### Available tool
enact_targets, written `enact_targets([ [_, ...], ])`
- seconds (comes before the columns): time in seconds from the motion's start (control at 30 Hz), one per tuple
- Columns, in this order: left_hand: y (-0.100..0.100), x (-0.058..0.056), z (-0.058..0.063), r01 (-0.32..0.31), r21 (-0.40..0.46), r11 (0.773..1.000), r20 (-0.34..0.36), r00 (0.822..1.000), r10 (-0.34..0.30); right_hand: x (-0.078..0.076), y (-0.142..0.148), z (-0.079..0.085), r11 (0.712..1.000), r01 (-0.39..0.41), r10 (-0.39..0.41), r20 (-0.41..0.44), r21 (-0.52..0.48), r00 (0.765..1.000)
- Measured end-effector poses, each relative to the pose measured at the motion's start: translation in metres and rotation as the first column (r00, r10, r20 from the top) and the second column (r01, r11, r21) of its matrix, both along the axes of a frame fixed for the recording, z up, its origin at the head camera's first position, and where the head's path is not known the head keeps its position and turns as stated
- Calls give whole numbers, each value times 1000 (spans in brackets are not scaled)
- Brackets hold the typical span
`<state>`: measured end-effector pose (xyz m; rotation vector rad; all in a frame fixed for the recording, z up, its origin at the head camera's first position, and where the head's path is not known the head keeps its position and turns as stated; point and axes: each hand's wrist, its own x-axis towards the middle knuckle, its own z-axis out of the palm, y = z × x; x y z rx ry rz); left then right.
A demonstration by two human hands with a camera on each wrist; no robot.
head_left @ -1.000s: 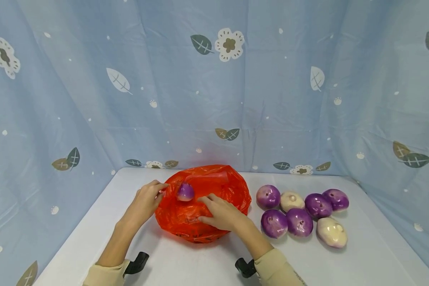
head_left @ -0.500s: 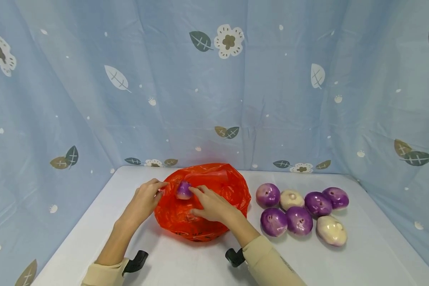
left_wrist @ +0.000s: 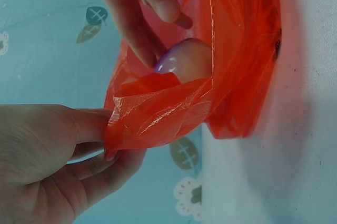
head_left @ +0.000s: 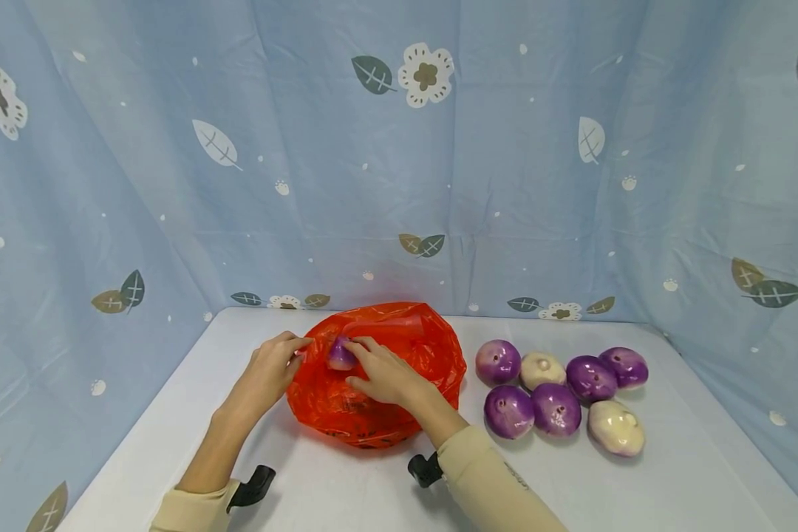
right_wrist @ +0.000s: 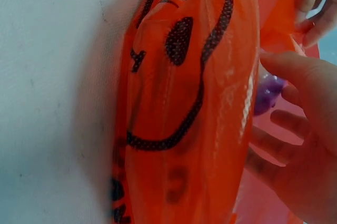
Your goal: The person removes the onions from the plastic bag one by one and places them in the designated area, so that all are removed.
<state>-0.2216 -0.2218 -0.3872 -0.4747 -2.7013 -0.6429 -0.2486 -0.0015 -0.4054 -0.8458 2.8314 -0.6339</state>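
Note:
A red plastic bag (head_left: 366, 428) lies with its mouth open on the white table. My left hand (head_left: 273, 369) pinches the bag's left rim between thumb and fingers, plainly seen in the left wrist view. Inside, against the left wall, sits a glossy purple-and-cream turnip-like vegetable (head_left: 340, 353). My right hand (head_left: 387, 372) reaches into the mouth, fingers extended and spread, fingertips right at the vegetable's upper side. In the right wrist view the thumb stands apart from the fingers, with the purple top (right_wrist: 269, 95) between them. The bag's front wall hides the vegetable's lower part there.
Right of the bag, several similar vegetables (head_left: 556, 410) lie close together, most purple side up and a couple of cream ones (head_left: 615, 428) among them. A blue patterned curtain (head_left: 399, 185) hangs behind and along both sides of the table (head_left: 346, 488).
My right hand has moved left and deeper into the bag, up to the vegetable, overlapping its right side. My left hand keeps its hold on the rim.

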Motion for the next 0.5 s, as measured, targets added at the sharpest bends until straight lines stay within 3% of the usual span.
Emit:
enact_targets([
  [0.5, 0, 1, 0, 5, 1, 1000, -14, 1000, -5, -3, -7, 2, 999, 32, -32, 1, -27, 999],
])
